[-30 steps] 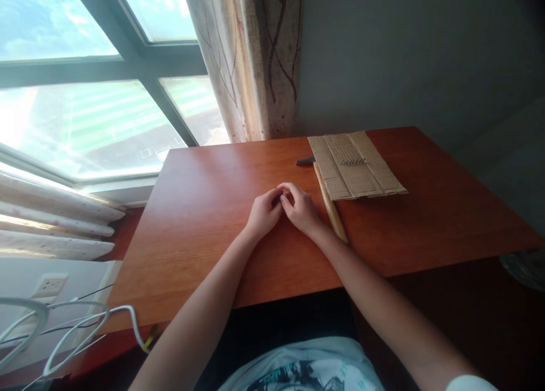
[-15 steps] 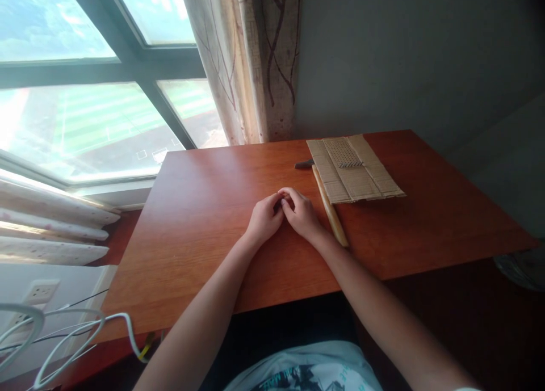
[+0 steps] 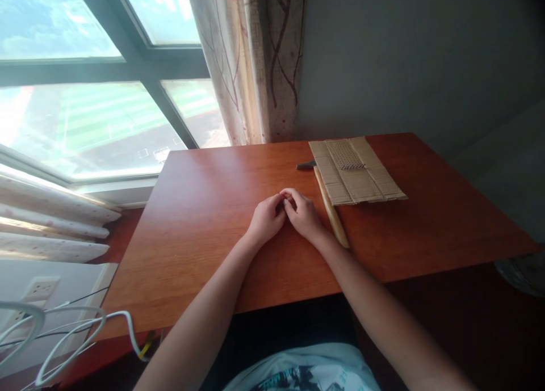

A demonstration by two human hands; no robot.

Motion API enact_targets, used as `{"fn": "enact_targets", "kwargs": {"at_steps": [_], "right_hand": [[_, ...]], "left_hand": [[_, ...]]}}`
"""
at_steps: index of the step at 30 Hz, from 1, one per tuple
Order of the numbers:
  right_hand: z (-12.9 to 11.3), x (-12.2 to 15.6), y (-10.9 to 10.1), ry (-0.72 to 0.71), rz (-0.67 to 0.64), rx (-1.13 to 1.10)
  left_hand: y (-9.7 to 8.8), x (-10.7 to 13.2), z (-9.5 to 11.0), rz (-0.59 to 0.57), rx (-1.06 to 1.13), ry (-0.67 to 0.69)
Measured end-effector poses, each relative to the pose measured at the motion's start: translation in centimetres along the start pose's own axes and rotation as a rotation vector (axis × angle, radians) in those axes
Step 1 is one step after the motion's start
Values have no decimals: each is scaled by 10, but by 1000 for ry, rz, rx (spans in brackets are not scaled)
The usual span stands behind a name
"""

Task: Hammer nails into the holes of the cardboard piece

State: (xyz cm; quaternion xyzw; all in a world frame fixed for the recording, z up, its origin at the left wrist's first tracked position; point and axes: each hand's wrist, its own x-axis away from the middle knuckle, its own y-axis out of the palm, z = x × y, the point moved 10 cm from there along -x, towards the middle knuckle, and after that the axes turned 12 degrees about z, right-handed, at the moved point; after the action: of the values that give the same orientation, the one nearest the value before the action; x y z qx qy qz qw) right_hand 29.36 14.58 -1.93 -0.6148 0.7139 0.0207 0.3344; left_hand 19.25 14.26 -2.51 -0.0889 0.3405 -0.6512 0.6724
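Observation:
My left hand (image 3: 266, 219) and my right hand (image 3: 303, 214) rest together on the red-brown wooden table (image 3: 204, 232), fingertips touching, fingers curled inward. Whatever lies between the fingers is hidden. Just right of my right hand lies a hammer with a pale wooden handle (image 3: 331, 209) and a dark metal head (image 3: 305, 165). Beyond it lies a flat piece of brown cardboard (image 3: 361, 181) with a block of small nails (image 3: 344, 155) stuck in it.
A window (image 3: 85, 96) and a patterned curtain (image 3: 255, 62) stand behind the table's far left edge. White cables (image 3: 63, 334) and a wall socket (image 3: 40, 289) sit at the lower left. A grey wall (image 3: 404, 56) backs the table.
Both hands stay together in the same place on the table. Only the view has shifted a little.

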Motion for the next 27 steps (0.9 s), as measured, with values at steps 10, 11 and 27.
{"fn": "enact_targets", "kwargs": {"at_steps": [10, 11, 27], "right_hand": [[0, 0, 0, 14, -13, -6], [0, 0, 0, 15, -14, -7], [0, -1, 0, 15, -14, -4]], "left_hand": [[0, 1, -1, -10, -6, 3], [0, 1, -1, -12, -5, 4], [1, 0, 1, -12, -17, 10]]}}
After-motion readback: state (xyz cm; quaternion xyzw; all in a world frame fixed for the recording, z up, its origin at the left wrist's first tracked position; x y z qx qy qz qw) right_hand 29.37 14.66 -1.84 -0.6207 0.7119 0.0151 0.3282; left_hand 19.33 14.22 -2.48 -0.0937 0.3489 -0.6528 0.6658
